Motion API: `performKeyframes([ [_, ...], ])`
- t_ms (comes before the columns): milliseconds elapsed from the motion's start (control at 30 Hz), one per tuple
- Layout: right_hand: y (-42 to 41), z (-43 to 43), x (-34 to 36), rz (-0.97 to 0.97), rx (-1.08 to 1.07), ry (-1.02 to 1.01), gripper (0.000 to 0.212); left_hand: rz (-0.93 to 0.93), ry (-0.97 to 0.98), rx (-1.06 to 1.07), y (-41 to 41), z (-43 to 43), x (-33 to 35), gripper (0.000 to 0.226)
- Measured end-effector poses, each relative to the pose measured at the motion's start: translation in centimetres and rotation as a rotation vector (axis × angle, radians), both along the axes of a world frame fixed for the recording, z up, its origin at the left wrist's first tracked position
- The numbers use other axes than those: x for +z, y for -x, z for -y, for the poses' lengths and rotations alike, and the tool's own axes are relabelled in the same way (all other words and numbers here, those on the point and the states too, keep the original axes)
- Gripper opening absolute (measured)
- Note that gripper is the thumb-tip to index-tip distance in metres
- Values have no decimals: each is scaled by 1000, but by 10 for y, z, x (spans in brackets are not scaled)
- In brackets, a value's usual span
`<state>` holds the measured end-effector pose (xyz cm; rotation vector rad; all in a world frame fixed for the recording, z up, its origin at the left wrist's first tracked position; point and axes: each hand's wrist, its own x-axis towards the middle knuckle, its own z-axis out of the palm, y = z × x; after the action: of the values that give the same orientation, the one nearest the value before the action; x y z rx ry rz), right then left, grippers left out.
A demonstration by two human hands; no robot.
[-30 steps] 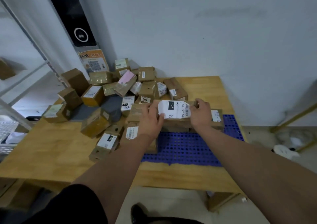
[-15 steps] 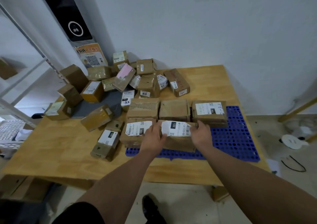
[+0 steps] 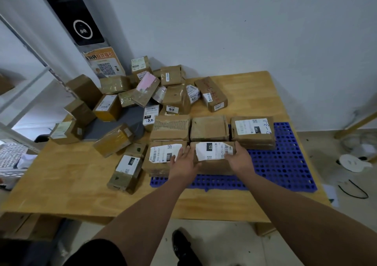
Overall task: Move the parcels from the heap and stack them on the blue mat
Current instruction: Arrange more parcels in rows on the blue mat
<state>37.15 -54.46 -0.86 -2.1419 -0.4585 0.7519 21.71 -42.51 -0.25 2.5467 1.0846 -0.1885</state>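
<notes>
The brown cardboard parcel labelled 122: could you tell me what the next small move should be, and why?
Probably release it: left hand and right hand flank the brown cardboard parcel labelled 122, flat on the blue perforated mat beside the brown parcel labelled 032.

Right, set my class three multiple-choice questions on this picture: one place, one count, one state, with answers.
1. Where is the parcel labelled 122? A. in the heap B. on the floor C. front row of the blue mat
2. How many parcels lie on the mat? A. two B. five C. nine
3. The parcel labelled 122 is: A. flanked by the left hand and right hand B. untouched C. cut open
Answers: 1 C, it sits on the mat beside the parcel labelled 032; 2 B, three behind, two in front; 3 A, a hand touches each side.
</notes>
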Motion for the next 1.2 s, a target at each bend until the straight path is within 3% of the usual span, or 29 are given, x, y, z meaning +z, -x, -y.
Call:
performKeyframes([
  [233,3,-5,-11,-29,-31,-59,71,-32,23,-15,-5,-2,-2,69],
  [433,0,-3,-17,-106,-205,-149,71,173,10,55,0,-1,10,49],
  [733,-3,5,-16,26,-350,-100,42,111,-47,2,7,7,5,88],
  [1000,-4,11,-30,-18,-407,-62,20,23,-169,-95,7,11,-2,65],
  [1200,0,12,-34,-141,-358,63,45,-30,-278,-182,14,12,-9,46],
])
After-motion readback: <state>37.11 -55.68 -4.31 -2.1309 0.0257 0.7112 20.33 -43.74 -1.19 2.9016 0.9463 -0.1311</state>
